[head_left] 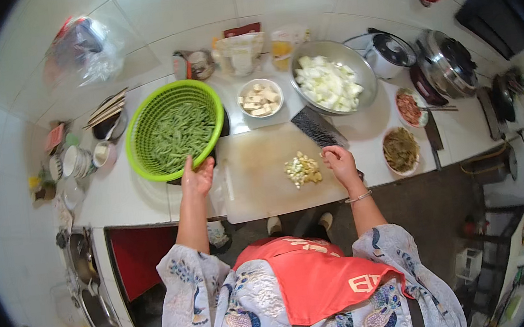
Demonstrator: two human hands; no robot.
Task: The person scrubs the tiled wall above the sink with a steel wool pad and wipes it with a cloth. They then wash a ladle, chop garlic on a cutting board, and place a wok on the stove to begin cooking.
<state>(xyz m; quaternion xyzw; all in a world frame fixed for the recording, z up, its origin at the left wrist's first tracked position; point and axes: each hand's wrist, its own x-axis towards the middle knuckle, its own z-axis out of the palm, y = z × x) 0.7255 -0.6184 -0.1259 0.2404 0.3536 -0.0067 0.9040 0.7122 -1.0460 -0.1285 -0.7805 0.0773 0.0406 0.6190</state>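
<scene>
My left hand [198,177] is at the near rim of a bright green plastic basket [133,142], thumb over the edge, fingers closed against its outside. Cut green beans [183,137] fill the basket. Over the right side of a white cutting board [252,190], my right hand [342,166] has its fingers curled together; what they hold, if anything, is hidden. Just beyond it lies a dark, wide knife blade [319,128]. A dark end, perhaps its handle, shows beside my wrist. Chopped pale garlic-like pieces [303,170] sit on the board left of that hand.
Behind the board stand a bowl of white cubes [260,99] and a steel basin [366,80] of chopped pale vegetable. To the right are bowls of minced meat [408,109] and brownish-green vegetable [401,149], and a pot [445,65]. Stacked dishes [76,162] stand left.
</scene>
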